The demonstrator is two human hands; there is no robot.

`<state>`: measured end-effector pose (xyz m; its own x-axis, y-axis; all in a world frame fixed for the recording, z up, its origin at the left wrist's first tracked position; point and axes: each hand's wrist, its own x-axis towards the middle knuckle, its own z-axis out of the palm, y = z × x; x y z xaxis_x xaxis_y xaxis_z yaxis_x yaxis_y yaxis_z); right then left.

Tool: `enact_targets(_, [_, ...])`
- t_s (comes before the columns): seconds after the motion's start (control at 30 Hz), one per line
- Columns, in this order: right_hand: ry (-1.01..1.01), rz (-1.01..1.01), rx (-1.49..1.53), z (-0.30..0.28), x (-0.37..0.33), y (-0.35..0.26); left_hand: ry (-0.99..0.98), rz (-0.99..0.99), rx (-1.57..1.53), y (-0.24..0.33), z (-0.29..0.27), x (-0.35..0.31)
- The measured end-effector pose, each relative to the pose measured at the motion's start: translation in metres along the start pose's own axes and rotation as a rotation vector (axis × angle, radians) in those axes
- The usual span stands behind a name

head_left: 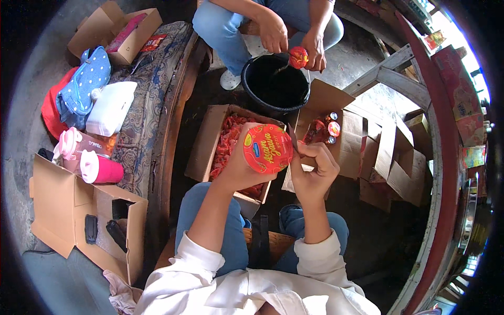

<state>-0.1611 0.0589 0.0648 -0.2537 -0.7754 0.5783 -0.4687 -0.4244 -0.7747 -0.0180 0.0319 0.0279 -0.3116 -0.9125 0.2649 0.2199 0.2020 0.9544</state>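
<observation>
Left grip (pixel 239 168) clasps a red cup (pixel 268 148), right grip (pixel 315 168) pinches a blade (pixel 293 139) above the dark floor (pixel 399 236).

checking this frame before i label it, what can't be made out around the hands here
Head view only:
- Round red foil-lidded cup: its body is hidden behind its own lid and the left hand.
- Thin dark blade-like tool in the right hand: too small to identify; the fingers cover its handle.
- Open brown cardboard box of red pieces: contents too small to identify, partly behind the cup.
- Black plastic bucket: the inside is too dark.
</observation>
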Motion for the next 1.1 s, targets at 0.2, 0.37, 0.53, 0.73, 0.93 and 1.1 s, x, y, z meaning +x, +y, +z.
enact_targets(0.2, [0.008, -0.034, -0.012, -0.001, 0.002, -0.001, -0.035, -0.013, -0.030, 0.007, 0.006, -0.003])
enact_targets(0.37, [0.060, 0.022, 0.027, 0.002, -0.002, 0.001, 0.050, 0.149, 0.131, -0.001, 0.010, 0.001])
enact_targets(0.53, [0.125, 0.026, 0.008, 0.005, -0.003, 0.000, 0.016, 0.069, 0.036, 0.000, 0.009, 0.002])
enact_targets(0.73, [0.111, -0.015, -0.012, 0.005, -0.001, -0.001, 0.032, 0.027, -0.144, -0.008, 0.016, -0.005])
enact_targets(0.93, [0.149, 0.062, 0.015, 0.006, -0.003, -0.001, 0.064, -0.005, -0.227, -0.001, 0.017, -0.002])
enact_targets(1.1, [0.158, 0.005, -0.010, 0.010, -0.005, 0.000, 0.163, -0.047, -0.272, 0.000, 0.015, -0.001])
